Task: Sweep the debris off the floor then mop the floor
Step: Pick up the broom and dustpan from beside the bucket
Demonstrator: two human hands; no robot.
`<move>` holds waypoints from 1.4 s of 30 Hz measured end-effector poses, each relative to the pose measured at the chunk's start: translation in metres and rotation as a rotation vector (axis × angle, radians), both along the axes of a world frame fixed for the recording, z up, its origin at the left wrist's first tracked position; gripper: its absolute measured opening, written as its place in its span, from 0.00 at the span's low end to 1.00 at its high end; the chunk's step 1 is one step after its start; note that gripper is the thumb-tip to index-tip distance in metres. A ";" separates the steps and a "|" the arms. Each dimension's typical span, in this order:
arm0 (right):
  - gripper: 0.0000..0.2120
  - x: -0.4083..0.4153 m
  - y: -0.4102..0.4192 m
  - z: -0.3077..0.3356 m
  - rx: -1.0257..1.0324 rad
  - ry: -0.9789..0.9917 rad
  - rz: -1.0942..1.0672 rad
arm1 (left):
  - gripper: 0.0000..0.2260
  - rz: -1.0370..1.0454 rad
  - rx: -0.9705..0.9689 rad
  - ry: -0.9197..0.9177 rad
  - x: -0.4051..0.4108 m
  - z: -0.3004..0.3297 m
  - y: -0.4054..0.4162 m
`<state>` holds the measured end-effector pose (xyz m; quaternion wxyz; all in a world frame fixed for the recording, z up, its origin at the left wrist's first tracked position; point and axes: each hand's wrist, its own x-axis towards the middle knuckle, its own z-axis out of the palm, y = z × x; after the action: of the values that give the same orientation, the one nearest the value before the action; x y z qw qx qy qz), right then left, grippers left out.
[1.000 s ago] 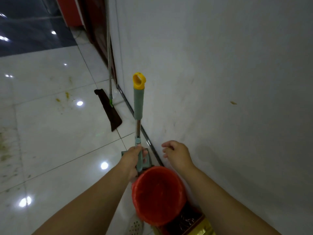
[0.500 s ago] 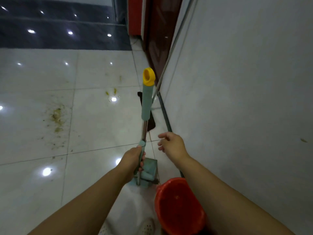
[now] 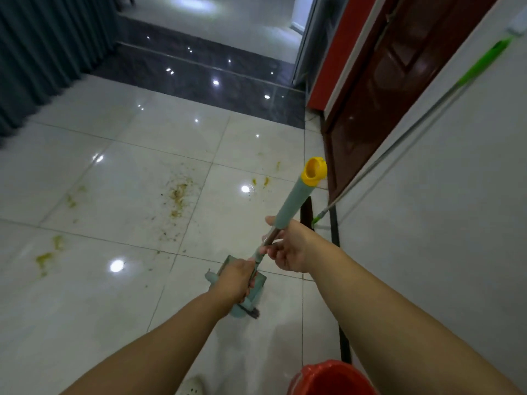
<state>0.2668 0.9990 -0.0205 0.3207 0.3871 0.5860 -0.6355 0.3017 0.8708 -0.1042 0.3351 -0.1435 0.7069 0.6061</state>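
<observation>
Red bucket (image 3: 330,377) at the bottom edge, beside the wall; contents not visible. Left hand (image 3: 236,280) closed around the lower shaft of the mop (image 3: 293,201); right hand (image 3: 291,246) wrapped on the shaft just below the teal grip. Mop head (image 3: 245,297) rests on the floor (image 3: 114,309) under the left hand. Debris (image 3: 178,195) scattered on tiles ahead, well apart from the mop head. Second mop (image 3: 399,143) leans against the wall at right. Open tiles extend left and ahead to a dark step (image 3: 199,75).
</observation>
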 end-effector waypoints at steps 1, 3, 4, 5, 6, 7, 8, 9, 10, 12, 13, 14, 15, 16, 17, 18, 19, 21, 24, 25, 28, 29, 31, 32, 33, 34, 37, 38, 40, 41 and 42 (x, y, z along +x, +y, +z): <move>0.18 -0.007 -0.011 0.001 -0.033 -0.013 0.010 | 0.17 0.034 -0.007 -0.011 -0.005 0.001 -0.010; 0.14 -0.020 -0.031 0.005 -0.076 -0.032 0.008 | 0.16 0.113 -0.016 -0.053 -0.014 0.005 -0.030; 0.13 -0.026 -0.041 0.006 -0.099 -0.039 -0.008 | 0.16 0.138 -0.015 -0.060 -0.017 0.007 -0.038; 0.12 -0.032 -0.051 0.007 -0.126 -0.044 -0.028 | 0.16 0.150 -0.015 -0.049 -0.021 0.007 -0.047; 0.11 -0.038 -0.061 0.007 -0.159 -0.047 -0.052 | 0.16 0.157 -0.018 -0.033 -0.025 0.007 -0.056; 0.10 -0.043 -0.070 0.008 -0.193 -0.047 -0.078 | 0.17 0.165 -0.023 -0.019 -0.028 0.007 -0.064; 0.09 -0.048 -0.078 0.008 -0.223 -0.045 -0.102 | 0.16 0.173 -0.033 -0.013 -0.032 0.008 -0.073; 0.07 -0.051 -0.086 0.008 -0.246 -0.039 -0.120 | 0.16 0.183 -0.051 -0.008 -0.036 0.007 -0.081; 0.06 -0.054 -0.094 0.007 -0.262 -0.029 -0.135 | 0.16 0.189 -0.066 -0.008 -0.041 0.007 -0.089; 0.05 -0.059 -0.109 0.008 -0.279 -0.011 -0.153 | 0.17 0.214 -0.074 -0.003 -0.049 0.007 -0.102; 0.04 -0.060 -0.116 0.009 -0.292 -0.006 -0.157 | 0.17 0.238 -0.071 0.001 -0.052 0.007 -0.107; 0.04 -0.061 -0.123 0.010 -0.311 0.000 -0.165 | 0.18 0.261 -0.069 0.005 -0.054 0.008 -0.113; 0.04 -0.063 -0.129 0.010 -0.334 0.005 -0.175 | 0.18 0.283 -0.075 0.014 -0.056 0.008 -0.119; 0.05 -0.066 -0.134 0.010 -0.356 0.012 -0.181 | 0.17 0.296 -0.085 0.027 -0.058 0.010 -0.124; 0.05 -0.069 -0.140 0.010 -0.371 0.021 -0.181 | 0.17 0.304 -0.101 0.046 -0.060 0.011 -0.130; 0.06 -0.073 -0.144 0.009 -0.380 0.027 -0.181 | 0.16 0.308 -0.122 0.065 -0.063 0.012 -0.135; 0.06 -0.076 -0.149 0.009 -0.391 0.032 -0.183 | 0.16 0.314 -0.139 0.079 -0.065 0.013 -0.141; 0.05 -0.082 -0.159 0.013 -0.436 0.042 -0.202 | 0.16 0.337 -0.146 0.101 -0.067 0.015 -0.149; 0.06 -0.088 -0.172 0.011 -0.481 0.056 -0.219 | 0.17 0.374 -0.150 0.140 -0.072 0.016 -0.159; 0.09 -0.089 -0.176 0.012 -0.500 0.050 -0.209 | 0.17 0.397 -0.140 0.136 -0.073 0.016 -0.161; 0.15 -0.091 -0.185 0.015 -0.483 0.033 -0.068 | 0.17 0.485 -0.097 0.123 -0.078 0.015 -0.166; 0.11 -0.091 -0.189 0.017 -0.445 0.030 0.006 | 0.17 0.515 -0.096 0.132 -0.079 0.014 -0.168; 0.10 -0.096 -0.192 0.015 -0.425 0.007 0.093 | 0.17 0.585 -0.154 0.156 -0.081 0.015 -0.173; 0.14 -0.098 -0.192 0.014 -0.433 -0.004 0.090 | 0.18 0.625 -0.217 0.165 -0.081 0.016 -0.176; 0.18 -0.102 -0.193 0.011 -0.445 -0.011 0.076 | 0.19 0.663 -0.289 0.173 -0.081 0.018 -0.180; 0.20 -0.107 -0.192 0.008 -0.448 -0.015 0.073 | 0.20 0.696 -0.358 0.184 -0.080 0.019 -0.185; 0.15 -0.121 -0.189 -0.005 -0.359 -0.008 0.180 | 0.23 0.791 -0.453 0.186 -0.080 0.020 -0.192; 0.11 -0.125 -0.189 -0.009 -0.335 -0.009 0.219 | 0.24 0.829 -0.452 0.174 -0.081 0.019 -0.192; 0.04 -0.130 -0.187 -0.013 -0.345 -0.026 0.259 | 0.24 0.911 -0.434 0.151 -0.083 0.018 -0.188; 0.05 -0.135 -0.184 -0.017 -0.355 -0.042 0.264 | 0.25 0.945 -0.436 0.153 -0.084 0.016 -0.186; 0.06 -0.140 -0.181 -0.021 -0.361 -0.061 0.265 | 0.26 0.977 -0.456 0.156 -0.083 0.014 -0.184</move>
<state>0.1268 0.8182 -0.0414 0.4830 0.2624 0.4986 -0.6703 0.2182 0.6870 -0.0900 -0.0787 -0.4790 0.6942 0.5314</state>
